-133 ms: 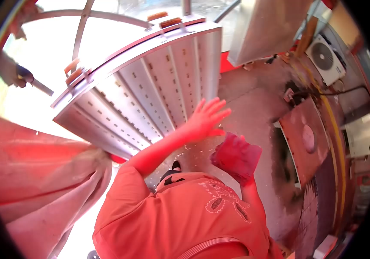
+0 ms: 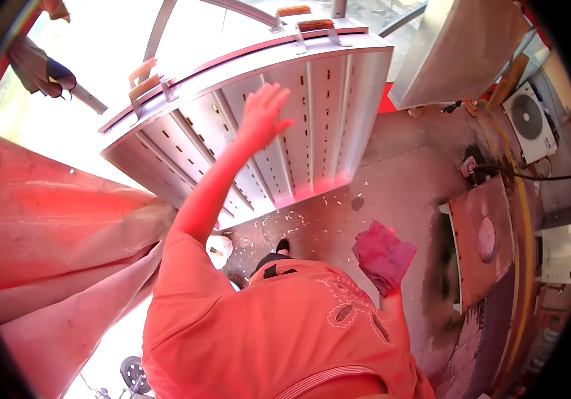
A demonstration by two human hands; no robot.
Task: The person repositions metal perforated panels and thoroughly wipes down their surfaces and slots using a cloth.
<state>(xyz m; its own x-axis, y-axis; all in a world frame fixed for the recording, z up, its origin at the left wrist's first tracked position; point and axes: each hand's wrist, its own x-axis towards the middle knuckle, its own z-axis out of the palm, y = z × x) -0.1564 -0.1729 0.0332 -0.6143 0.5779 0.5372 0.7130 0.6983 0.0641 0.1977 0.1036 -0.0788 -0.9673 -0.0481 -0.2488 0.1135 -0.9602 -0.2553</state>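
Note:
My left hand (image 2: 265,118) is stretched out in front of a large slotted metal panel (image 2: 292,120), fingers extended and nothing in them. Whether the fingertips touch the panel I cannot tell. Long ridges and rows of small slots run down the panel, and orange-brown handles (image 2: 315,25) are fixed along its far edge. On the other side, a crumpled purple cloth (image 2: 384,256) is held in my right hand (image 2: 392,292), beside my body. The cloth covers most of that hand's fingers.
A pinkish curtain (image 2: 66,226) hangs at left. Light scraps litter the floor (image 2: 339,213) below the panel. To the right are a flat board with a round mark (image 2: 472,266), a dark cable (image 2: 525,177) and an air-conditioner unit (image 2: 530,123). A white container (image 2: 219,249) stands near my left arm.
My left hand has moved up and left across the face of the panel. The cloth stays in my right hand. The whole view has shifted a little.

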